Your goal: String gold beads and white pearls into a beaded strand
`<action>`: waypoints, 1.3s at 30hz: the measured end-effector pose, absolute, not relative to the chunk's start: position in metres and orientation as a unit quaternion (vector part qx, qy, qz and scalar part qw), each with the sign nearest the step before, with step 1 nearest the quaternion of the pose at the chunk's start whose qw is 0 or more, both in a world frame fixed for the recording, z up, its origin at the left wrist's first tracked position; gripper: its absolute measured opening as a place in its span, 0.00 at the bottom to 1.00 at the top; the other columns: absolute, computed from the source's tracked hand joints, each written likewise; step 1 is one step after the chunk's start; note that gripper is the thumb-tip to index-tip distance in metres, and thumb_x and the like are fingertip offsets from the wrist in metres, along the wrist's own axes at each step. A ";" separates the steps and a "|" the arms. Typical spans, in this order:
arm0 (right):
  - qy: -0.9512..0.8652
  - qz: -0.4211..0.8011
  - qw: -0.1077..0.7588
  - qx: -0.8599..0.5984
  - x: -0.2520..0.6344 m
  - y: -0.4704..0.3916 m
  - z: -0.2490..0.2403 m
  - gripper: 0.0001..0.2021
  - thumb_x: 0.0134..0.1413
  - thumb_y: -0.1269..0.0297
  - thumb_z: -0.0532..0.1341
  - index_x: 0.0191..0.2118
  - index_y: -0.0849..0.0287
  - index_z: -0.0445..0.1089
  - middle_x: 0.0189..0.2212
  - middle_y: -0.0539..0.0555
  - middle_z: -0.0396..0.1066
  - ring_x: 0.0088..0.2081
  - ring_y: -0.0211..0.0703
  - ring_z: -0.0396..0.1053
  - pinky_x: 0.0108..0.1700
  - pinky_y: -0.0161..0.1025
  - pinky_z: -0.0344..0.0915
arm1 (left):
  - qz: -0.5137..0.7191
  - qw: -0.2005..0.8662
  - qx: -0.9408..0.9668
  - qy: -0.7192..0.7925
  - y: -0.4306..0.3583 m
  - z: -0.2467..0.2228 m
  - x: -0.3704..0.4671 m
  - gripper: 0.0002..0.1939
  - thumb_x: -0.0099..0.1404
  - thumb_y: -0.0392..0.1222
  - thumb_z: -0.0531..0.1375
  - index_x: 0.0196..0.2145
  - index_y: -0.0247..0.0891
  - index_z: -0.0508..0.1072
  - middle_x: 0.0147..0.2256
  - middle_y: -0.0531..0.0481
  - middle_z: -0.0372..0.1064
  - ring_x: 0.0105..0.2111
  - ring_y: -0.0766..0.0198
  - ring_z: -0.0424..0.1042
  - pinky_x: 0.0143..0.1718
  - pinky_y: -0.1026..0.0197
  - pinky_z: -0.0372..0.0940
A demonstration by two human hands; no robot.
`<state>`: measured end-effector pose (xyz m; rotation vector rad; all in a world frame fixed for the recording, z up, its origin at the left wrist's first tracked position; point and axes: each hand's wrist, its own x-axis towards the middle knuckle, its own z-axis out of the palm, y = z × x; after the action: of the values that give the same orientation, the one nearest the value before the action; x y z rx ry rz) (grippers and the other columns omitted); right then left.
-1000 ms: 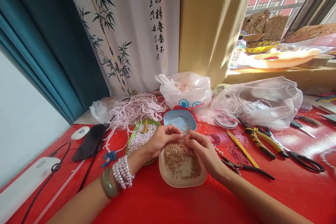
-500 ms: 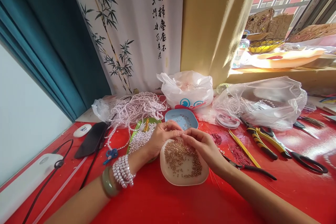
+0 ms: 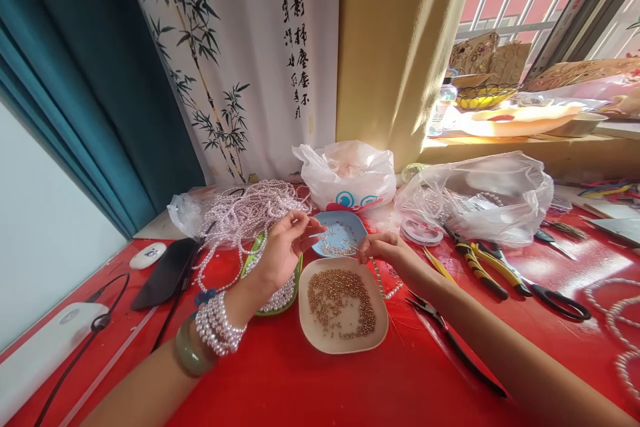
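Over the green tray [image 3: 298,280] of white pearl beads, my left hand [image 3: 286,247] is raised, its fingers stretched toward the blue dish [image 3: 363,228]. I see nothing held in them. My right hand [image 3: 384,248] is closed in a pinch on a thin thread [image 3: 353,249], whose fine end points left. Below that hand a short string of pearl beads [image 3: 381,278] hangs or lies; I cannot tell whether it joins the thread. The cream dish [image 3: 345,345] of small gold beads sits in front of both hands. Small pieces lie in the blue dish.
Pearl strands [image 3: 250,210] are heaped at back left, near a black phone [image 3: 164,273]. Plastic bags [image 3: 345,177] stand behind the dishes. On the right lie black-handled pliers [image 3: 450,340], yellow-handled pliers [image 3: 483,270], scissors [image 3: 560,300] and more pearl strands [image 3: 623,320].
My hands, together above the cream dish before, have moved apart. The left fingers have opened out, while the right keeps a pinch. The view has shifted slightly to the right.
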<state>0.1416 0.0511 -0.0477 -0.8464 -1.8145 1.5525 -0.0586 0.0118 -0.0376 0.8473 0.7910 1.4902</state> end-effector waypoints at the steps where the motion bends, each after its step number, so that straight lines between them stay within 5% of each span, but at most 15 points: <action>1: -0.680 0.589 0.295 -0.323 0.142 0.052 -0.048 0.09 0.41 0.68 0.52 0.18 0.62 0.65 0.18 0.49 0.64 0.24 0.35 0.60 0.32 0.34 0.56 | 0.639 0.592 0.358 0.338 0.012 -0.039 -0.058 0.05 0.54 0.35 0.59 0.28 0.36 0.63 0.29 0.52 0.68 0.33 0.67 0.71 0.31 0.69 0.64; 7: -0.671 0.598 0.253 -0.358 0.146 0.053 -0.047 0.09 0.44 0.66 0.52 0.20 0.62 0.64 0.14 0.46 0.57 0.16 0.29 0.52 0.19 0.30 0.47 | 0.634 0.591 0.361 0.346 0.011 -0.042 -0.057 0.05 0.55 0.36 0.59 0.28 0.36 0.63 0.30 0.52 0.68 0.33 0.67 0.70 0.30 0.70 0.65; 15: -0.669 0.544 0.278 -0.423 0.155 0.068 -0.049 0.12 0.48 0.62 0.52 0.25 0.63 0.69 0.16 0.47 0.58 0.17 0.29 0.52 0.18 0.30 0.46 | 0.611 0.572 0.387 0.386 0.011 -0.046 -0.056 0.06 0.52 0.38 0.61 0.27 0.37 0.66 0.29 0.54 0.64 0.29 0.71 0.66 0.29 0.69 0.63; 20: -0.663 0.567 0.289 -0.395 0.138 0.043 -0.029 0.10 0.48 0.63 0.55 0.36 0.62 0.68 0.30 0.53 0.69 0.22 0.30 0.61 0.22 0.29 0.55 | 0.601 0.530 0.418 0.429 0.006 -0.042 -0.049 0.05 0.49 0.38 0.62 0.26 0.36 0.70 0.28 0.54 0.62 0.27 0.72 0.62 0.28 0.69 0.61; 24: -0.645 0.656 0.223 -0.324 0.124 0.018 -0.016 0.16 0.48 0.60 0.57 0.43 0.60 0.64 0.38 0.55 0.69 0.27 0.32 0.66 0.26 0.30 0.59 | 0.596 0.508 0.443 0.437 -0.001 -0.036 -0.043 0.04 0.49 0.38 0.61 0.24 0.35 0.70 0.26 0.54 0.63 0.25 0.72 0.61 0.28 0.68 0.59; 31: -0.631 0.650 0.256 -0.338 0.118 0.015 -0.023 0.10 0.45 0.60 0.59 0.30 0.63 0.66 0.20 0.47 0.64 0.20 0.28 0.59 0.22 0.29 0.54 | 0.584 0.484 0.469 0.453 -0.004 -0.034 -0.041 0.05 0.51 0.39 0.60 0.25 0.35 0.69 0.25 0.54 0.62 0.25 0.71 0.61 0.29 0.67 0.59; 39: -0.768 0.417 0.267 -0.406 0.134 0.038 -0.027 0.07 0.47 0.65 0.55 0.27 0.61 0.68 0.15 0.47 0.62 0.19 0.33 0.59 0.22 0.33 0.53 | 0.554 0.469 0.508 0.464 0.000 -0.037 -0.046 0.06 0.53 0.41 0.58 0.26 0.36 0.68 0.25 0.54 0.61 0.24 0.71 0.61 0.28 0.67 0.58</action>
<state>0.1343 0.0384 -0.0268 -1.0961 -2.0724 1.1259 -0.0461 0.0005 -0.0365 1.2453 1.1376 1.3577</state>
